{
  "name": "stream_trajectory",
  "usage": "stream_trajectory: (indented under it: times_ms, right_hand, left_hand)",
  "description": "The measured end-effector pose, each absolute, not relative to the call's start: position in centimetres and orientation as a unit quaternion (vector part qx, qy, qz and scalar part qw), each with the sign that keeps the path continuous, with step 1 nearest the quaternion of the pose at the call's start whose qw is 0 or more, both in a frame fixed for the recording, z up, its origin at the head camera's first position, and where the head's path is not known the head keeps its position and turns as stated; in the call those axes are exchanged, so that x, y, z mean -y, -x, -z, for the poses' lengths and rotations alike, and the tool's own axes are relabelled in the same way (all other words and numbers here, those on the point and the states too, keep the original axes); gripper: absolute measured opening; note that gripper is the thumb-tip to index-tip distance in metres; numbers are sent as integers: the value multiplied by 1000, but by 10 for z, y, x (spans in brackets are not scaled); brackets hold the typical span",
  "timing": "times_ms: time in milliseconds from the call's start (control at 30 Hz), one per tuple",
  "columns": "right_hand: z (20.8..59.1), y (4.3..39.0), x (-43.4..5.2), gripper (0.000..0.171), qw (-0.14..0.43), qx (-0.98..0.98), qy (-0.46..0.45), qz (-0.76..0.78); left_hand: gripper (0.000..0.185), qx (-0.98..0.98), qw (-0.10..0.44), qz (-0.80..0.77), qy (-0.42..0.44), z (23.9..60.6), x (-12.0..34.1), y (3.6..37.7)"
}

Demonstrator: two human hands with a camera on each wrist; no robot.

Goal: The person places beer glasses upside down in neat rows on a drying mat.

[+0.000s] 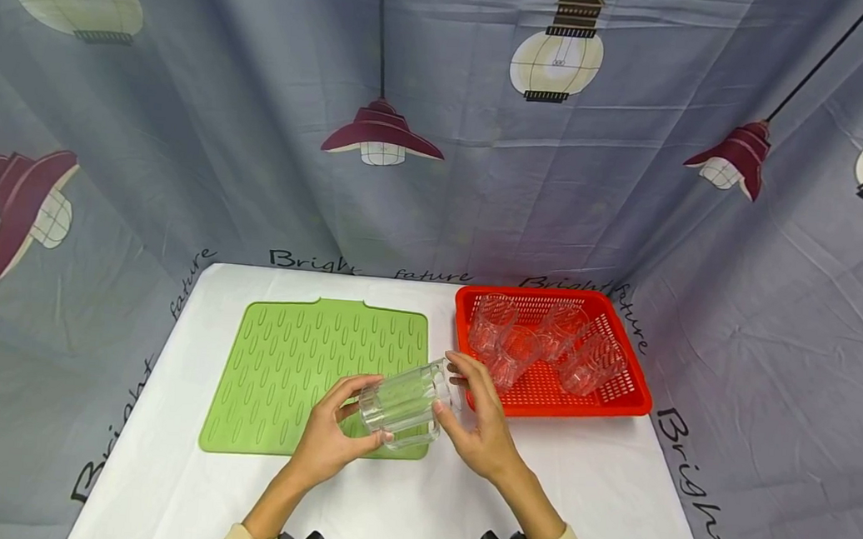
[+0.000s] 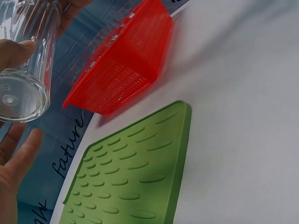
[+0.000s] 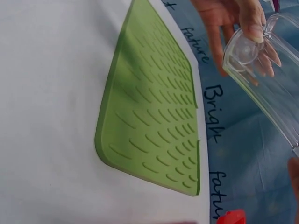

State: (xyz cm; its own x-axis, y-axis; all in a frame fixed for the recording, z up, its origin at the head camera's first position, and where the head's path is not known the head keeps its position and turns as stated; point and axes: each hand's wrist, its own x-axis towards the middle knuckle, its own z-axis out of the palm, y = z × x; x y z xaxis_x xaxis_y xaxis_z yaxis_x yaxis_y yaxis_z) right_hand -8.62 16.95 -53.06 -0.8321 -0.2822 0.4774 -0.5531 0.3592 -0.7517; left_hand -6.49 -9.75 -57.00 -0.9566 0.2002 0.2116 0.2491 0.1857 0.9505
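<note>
A clear, faceted glass mug (image 1: 405, 397) is held tilted on its side above the right part of a green ridged mat (image 1: 281, 376). My left hand (image 1: 330, 436) grips the base end, thumb on the near side and fingers on the far side. Around the rim end, my right hand (image 1: 484, 432) holds it between thumb and fingers. The right wrist view shows the round base of the mug (image 3: 244, 50) beside the left thumb, with a curved handle next to it. In the left wrist view the mug (image 2: 39, 70) hangs over the mat's far side.
A red perforated plastic basket (image 1: 564, 412) stands at the back right with several clear glass mugs (image 1: 513, 352) in it. White cloth (image 1: 399, 518) covers the table. A grey curtain (image 1: 465, 213) printed with lamps closes off the back and sides.
</note>
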Motion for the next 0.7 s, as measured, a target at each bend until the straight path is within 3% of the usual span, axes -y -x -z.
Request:
stream_trajectory:
  times_ms: [700]
  right_hand:
    - [531, 85, -169, 67, 151, 825, -228, -495]
  left_hand:
    - [80, 753, 13, 641, 150, 568, 100, 64]
